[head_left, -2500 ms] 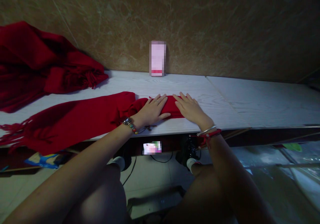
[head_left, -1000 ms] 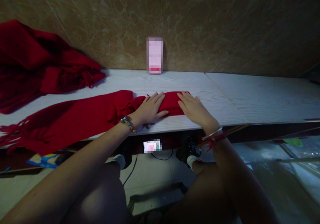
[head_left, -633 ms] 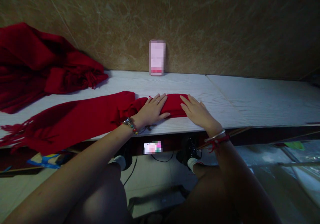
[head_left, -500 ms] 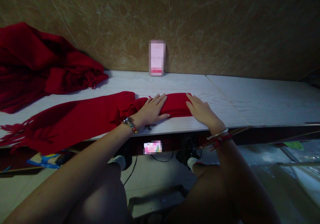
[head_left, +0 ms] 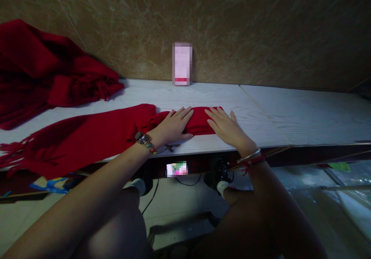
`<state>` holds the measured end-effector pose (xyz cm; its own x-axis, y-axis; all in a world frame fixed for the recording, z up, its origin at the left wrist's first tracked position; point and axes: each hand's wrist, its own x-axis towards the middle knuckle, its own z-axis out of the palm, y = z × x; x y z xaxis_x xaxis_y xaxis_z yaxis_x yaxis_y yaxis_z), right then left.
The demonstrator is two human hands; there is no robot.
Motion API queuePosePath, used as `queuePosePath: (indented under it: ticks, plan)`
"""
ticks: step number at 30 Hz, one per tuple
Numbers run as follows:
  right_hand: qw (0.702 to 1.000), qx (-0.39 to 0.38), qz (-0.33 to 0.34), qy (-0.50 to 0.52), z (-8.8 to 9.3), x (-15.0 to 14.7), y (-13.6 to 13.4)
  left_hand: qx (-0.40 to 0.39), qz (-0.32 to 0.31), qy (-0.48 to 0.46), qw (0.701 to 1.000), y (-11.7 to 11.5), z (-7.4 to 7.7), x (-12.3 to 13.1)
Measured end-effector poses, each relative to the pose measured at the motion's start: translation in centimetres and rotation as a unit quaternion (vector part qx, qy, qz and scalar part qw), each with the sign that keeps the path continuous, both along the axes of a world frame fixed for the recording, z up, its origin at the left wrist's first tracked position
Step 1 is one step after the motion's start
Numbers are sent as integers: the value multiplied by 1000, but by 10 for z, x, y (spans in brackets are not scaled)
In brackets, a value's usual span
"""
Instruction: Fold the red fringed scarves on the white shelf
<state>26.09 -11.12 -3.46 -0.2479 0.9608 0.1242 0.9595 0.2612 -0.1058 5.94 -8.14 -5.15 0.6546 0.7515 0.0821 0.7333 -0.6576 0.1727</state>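
Note:
A red fringed scarf (head_left: pixel 95 137) lies lengthwise on the white wood-grain bench top (head_left: pixel 261 116). Its fringe hangs toward the left front edge, and the right end is folded into a narrow flat band. My left hand (head_left: pixel 175 126) rests flat on the band's left part, fingers spread, next to a bunched, wrinkled stretch of cloth. On the band's right end lies my right hand (head_left: pixel 224 124), palm down with its fingers apart. A short piece of red cloth shows between the two hands. Cloth under the palms is hidden.
A heap of red fringed cloth (head_left: pixel 63 70) sits at the back left against the brown marbled wall (head_left: pixel 261 27). A blurred pink-white upright object (head_left: pixel 182 64) leans on the wall. Below the front edge are a blue-and-yellow packet (head_left: pixel 52 185), a cable and clear plastic (head_left: pixel 313 197).
My right hand has slid a little to the left over the folded end, its fingers now lying further onto the cloth. My left hand stays nearly in place.

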Motion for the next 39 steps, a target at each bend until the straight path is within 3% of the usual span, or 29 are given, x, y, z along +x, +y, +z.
queuePosePath:
  ticks: [8, 14, 20, 27, 31, 35, 39]
  plan:
    - [1000, -15, 6, 1, 1, 2, 2, 17, -19, 75, 997, 5, 11, -9]
    - [999, -41, -13, 12, 6, 12, 3, 23, -12, 66, 997, -3, 15, 4]
    - [997, -46, -64, 22, 8, 34, 4, 27, -54, 45, 997, -7, 13, 22]
    - [988, -83, -128, 13, 5, 73, 8, -26, -28, 53, 998, -10, 7, 30]
    - [989, -47, -138, 24, -1, 90, 10, -39, -39, 68, 996, -13, 6, 31]
    - [993, 68, -94, 30, 1, 76, 5, -37, -34, 68, 996, -11, 4, 30]
    - [996, 85, -29, 18, -1, 42, -1, -22, -38, 62, 997, -8, 0, 31]
